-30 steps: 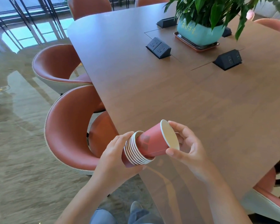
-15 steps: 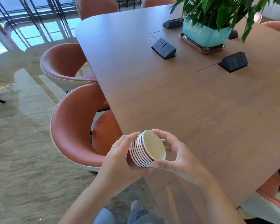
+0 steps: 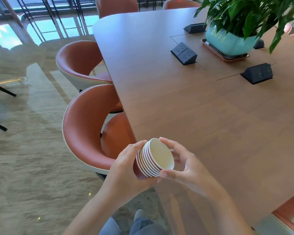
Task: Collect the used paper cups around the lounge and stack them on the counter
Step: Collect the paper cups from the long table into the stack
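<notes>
**Cups nested, stack held sideways between both hands**

Cups [image 3: 154,159] sat nested as one red stack with white rims, held in the air just off the near edge of the wooden table [image 3: 210,116], not resting on it. The stack's long axis lay nearly level, its closed base pointing toward 8 o'clock and its open mouth toward 2 o'clock. The left hand [image 3: 126,168] was wrapped closed around the base end, fingers curled over the top of the rims. The right hand [image 3: 182,164] cupped the mouth end, its thumb and forefinger pinching the outermost rim at 12 and 6 o'clock. Both hands touched the stack; the left carried most of its body, so it looked the likelier one to hold the stack alone. Judging by the flush rims, the nesting seemed finished, and turning the mouth upward would come next.

No print could be read on the cups. At 1 o'clock, well apart, a turquoise planter [image 3: 227,43] bore pale gold lettering too blurred to read. Black socket boxes [image 3: 183,53] showed no legible marking. Orange chairs [image 3: 85,126] stood at 10 o'clock.
</notes>
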Demonstrator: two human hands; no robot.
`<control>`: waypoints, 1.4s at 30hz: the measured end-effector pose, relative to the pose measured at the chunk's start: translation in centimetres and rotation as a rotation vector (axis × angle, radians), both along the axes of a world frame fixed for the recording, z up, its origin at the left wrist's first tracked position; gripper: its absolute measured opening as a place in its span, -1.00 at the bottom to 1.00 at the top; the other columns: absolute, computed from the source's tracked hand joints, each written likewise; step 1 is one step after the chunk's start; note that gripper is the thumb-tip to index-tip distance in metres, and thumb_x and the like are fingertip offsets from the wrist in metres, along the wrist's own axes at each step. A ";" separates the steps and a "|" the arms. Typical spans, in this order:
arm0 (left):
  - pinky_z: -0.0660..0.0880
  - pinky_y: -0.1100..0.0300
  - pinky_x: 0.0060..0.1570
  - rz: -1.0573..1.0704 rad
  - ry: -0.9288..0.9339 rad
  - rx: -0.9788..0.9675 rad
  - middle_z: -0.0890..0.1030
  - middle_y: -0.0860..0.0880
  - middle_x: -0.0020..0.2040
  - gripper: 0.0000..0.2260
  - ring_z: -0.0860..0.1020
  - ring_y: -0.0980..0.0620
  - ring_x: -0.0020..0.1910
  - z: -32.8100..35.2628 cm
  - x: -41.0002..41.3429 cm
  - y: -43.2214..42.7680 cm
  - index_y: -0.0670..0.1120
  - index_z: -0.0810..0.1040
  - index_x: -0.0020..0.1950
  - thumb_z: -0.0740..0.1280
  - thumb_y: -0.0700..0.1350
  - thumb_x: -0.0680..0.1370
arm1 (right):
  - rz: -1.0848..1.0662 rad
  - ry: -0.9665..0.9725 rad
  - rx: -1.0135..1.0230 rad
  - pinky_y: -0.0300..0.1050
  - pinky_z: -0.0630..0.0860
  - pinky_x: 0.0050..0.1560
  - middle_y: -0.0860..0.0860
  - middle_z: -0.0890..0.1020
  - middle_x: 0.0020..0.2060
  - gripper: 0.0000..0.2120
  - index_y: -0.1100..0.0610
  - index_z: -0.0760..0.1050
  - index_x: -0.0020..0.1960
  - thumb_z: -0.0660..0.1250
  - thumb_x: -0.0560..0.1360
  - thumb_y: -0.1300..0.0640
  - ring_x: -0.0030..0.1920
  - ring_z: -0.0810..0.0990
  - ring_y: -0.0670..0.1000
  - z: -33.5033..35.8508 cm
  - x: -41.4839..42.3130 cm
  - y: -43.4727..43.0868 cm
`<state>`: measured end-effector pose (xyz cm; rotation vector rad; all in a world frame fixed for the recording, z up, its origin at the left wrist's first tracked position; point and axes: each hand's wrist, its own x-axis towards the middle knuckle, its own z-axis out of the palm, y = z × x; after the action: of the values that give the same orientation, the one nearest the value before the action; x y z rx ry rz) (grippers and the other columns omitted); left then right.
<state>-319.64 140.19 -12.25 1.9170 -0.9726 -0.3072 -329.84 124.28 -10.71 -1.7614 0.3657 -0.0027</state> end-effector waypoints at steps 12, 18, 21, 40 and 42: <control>0.45 0.48 -0.12 0.477 0.323 -0.188 0.56 0.33 0.05 -0.40 0.55 0.29 0.02 -0.3 3.1 8.5 0.35 0.39 0.11 0.50 0.13 0.12 | 0.078 -0.140 -0.380 -0.55 0.26 0.14 -0.18 0.49 0.19 -0.51 -0.06 0.36 0.29 0.32 0.39 -0.12 0.19 0.40 -0.30 -0.2 8.5 5.6; 0.45 0.50 -0.30 0.744 0.436 -0.324 0.60 0.35 -0.05 -0.41 0.57 0.35 -0.10 -0.8 4.3 14.5 0.45 0.40 -0.03 0.53 0.09 0.05 | 0.245 -0.246 -0.683 -0.18 0.36 0.26 -0.04 0.51 0.20 -0.58 0.08 0.43 0.28 0.36 0.44 0.07 0.22 0.41 -0.11 -0.4 13.5 10.9; 0.45 0.50 -0.25 0.847 0.437 -0.358 0.59 0.33 -0.03 -0.41 0.57 0.32 -0.06 -1.3 4.9 17.8 0.44 0.41 -0.03 0.53 0.10 0.03 | 0.322 -0.274 -0.735 0.08 0.43 0.23 0.02 0.53 0.20 -0.60 0.13 0.46 0.25 0.37 0.43 0.10 0.24 0.45 0.02 -0.7 15.8 13.8; 0.52 0.41 -0.17 1.188 0.375 -0.553 0.62 0.17 -0.01 -0.42 0.60 0.24 -0.04 -1.4 15.6 43.5 0.35 0.48 -0.04 0.55 0.08 0.00 | 0.614 -0.470 -0.803 -0.02 0.43 0.19 0.08 0.58 0.13 -0.67 0.20 0.51 0.18 0.39 0.43 0.18 0.18 0.51 0.10 1.5 32.1 38.9; 0.53 0.34 -0.13 1.195 0.374 -0.554 0.62 0.17 -0.01 -0.42 0.59 0.24 -0.03 -1.1 16.9 45.4 0.32 0.48 -0.02 0.54 0.09 0.00 | 0.611 -0.477 -0.797 0.02 0.47 0.17 0.06 0.58 0.13 -0.67 0.18 0.51 0.18 0.38 0.44 0.16 0.18 0.51 0.08 1.5 33.3 40.9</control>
<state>-302.76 185.57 -13.38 1.5219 0.3842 0.2826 -296.50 165.22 -9.20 -2.5062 -0.6145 -0.1463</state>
